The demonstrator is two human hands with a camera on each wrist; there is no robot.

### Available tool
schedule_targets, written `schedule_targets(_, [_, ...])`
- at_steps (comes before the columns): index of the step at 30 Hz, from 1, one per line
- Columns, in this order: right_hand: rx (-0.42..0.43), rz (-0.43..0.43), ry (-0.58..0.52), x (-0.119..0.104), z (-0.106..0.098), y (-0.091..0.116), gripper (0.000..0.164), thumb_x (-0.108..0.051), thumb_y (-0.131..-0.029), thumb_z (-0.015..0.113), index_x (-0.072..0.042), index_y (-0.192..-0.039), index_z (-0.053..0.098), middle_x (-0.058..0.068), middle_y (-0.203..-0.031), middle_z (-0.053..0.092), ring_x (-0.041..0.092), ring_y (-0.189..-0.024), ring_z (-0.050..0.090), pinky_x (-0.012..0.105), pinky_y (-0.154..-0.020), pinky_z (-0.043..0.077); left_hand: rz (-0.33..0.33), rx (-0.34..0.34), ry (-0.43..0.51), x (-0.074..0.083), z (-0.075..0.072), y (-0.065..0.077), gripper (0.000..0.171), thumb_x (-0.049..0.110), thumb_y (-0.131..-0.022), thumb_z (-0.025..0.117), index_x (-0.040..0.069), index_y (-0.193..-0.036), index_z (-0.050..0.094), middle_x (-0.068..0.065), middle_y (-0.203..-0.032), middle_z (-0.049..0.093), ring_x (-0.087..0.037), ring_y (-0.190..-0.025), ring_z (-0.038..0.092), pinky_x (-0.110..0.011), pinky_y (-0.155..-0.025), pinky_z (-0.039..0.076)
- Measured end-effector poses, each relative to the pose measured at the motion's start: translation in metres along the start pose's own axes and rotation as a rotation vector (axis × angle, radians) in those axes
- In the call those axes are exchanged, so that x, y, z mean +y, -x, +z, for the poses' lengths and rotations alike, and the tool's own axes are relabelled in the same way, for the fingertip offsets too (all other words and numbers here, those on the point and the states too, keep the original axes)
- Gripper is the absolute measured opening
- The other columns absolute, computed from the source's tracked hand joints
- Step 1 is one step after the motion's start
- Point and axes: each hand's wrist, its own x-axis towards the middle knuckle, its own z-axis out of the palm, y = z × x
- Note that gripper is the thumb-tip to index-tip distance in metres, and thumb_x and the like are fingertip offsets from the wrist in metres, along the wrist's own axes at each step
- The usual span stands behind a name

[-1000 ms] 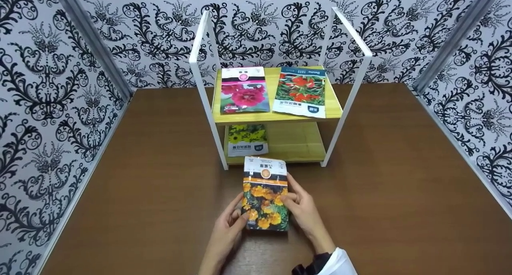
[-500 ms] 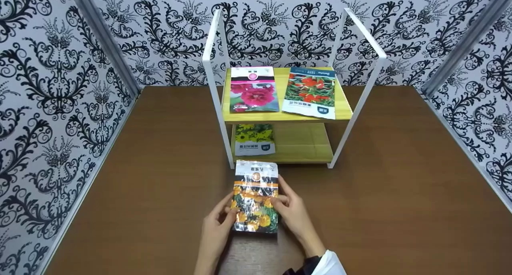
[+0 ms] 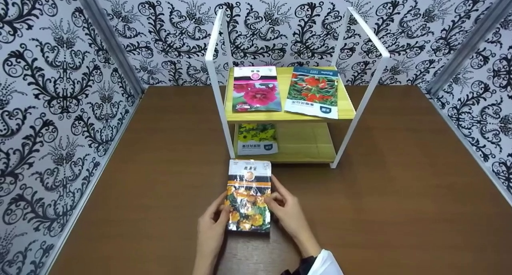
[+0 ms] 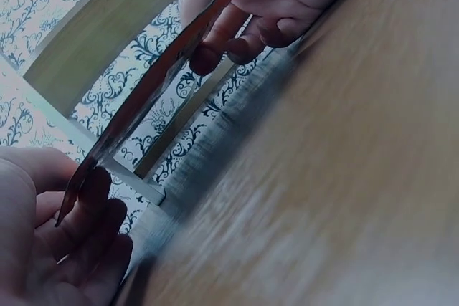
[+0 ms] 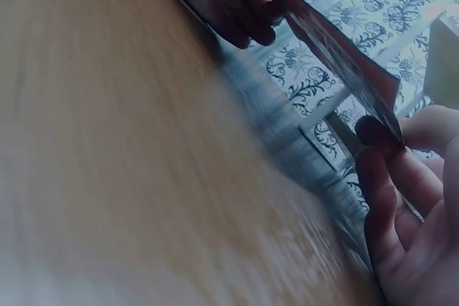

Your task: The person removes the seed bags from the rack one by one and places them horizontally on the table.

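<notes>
A seed packet with orange marigolds [image 3: 249,203] is held up in front of the small shelf, its printed face toward the head camera. My left hand [image 3: 211,223] pinches its left edge, thumb on the front. On the opposite edge, my right hand [image 3: 290,215] pinches it the same way. Both wrist views show the packet [image 4: 143,98] edge-on, raised over the tabletop, with fingers [image 4: 90,195] behind it. In the right wrist view, the packet [image 5: 344,55] runs between the two hands.
A two-tier shelf [image 3: 306,143] with a white frame stands behind the packet. Its upper board carries a pink-flower packet [image 3: 258,93] and a red-flower packet [image 3: 313,92]. A yellow-flower packet [image 3: 257,139] lies at lower left. Patterned walls surround the brown table [image 3: 400,179].
The marigold packet and both hands have shifted left relative to the shelf, with glare now on the packet. Both hands keep their hold. The head view has turned slightly.
</notes>
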Motion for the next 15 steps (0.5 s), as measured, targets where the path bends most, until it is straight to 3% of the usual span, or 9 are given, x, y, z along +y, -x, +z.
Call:
schedule_targets(5, [-0.005, 0.025, 0.021, 0.000, 0.007, -0.002, 0.065, -0.019, -0.085, 0.062, -0.006, -0.139, 0.030, 0.006, -0.086, 0.065, 0.010, -0.059, 0.048, 0.023, -0.057, 0.041, 0.005, 0.065, -0.053, -0.026, 0.000, -0.006, 0.037, 0.035, -0.085, 0.059, 0.020, -0.119, 0.058, 0.000, -0.077, 0.059, -0.015, -0.066, 0.051, -0.026, -0.056, 0.042])
schedule_targets(9, [-0.004, 0.032, 0.043, -0.002, 0.012, -0.003, 0.064, -0.021, -0.086, 0.061, -0.007, -0.139, 0.030, 0.006, -0.085, 0.064, 0.010, -0.058, 0.045, 0.023, -0.056, 0.040, 0.005, 0.110, -0.155, -0.028, -0.002, -0.008, 0.034, 0.030, -0.087, 0.058, 0.020, -0.119, 0.059, 0.000, -0.079, 0.056, -0.013, -0.069, 0.052, -0.026, -0.058, 0.044])
schedule_targets(15, [-0.007, 0.034, 0.087, -0.004, 0.019, -0.006, 0.063, -0.023, -0.086, 0.060, -0.008, -0.139, 0.030, 0.004, -0.085, 0.065, 0.015, -0.069, 0.053, 0.029, -0.068, 0.043, -0.001, 0.159, -0.243, -0.027, -0.004, -0.011, 0.033, 0.020, -0.087, 0.058, 0.017, -0.120, 0.059, -0.003, -0.092, 0.056, -0.011, -0.076, 0.052, -0.026, -0.062, 0.045])
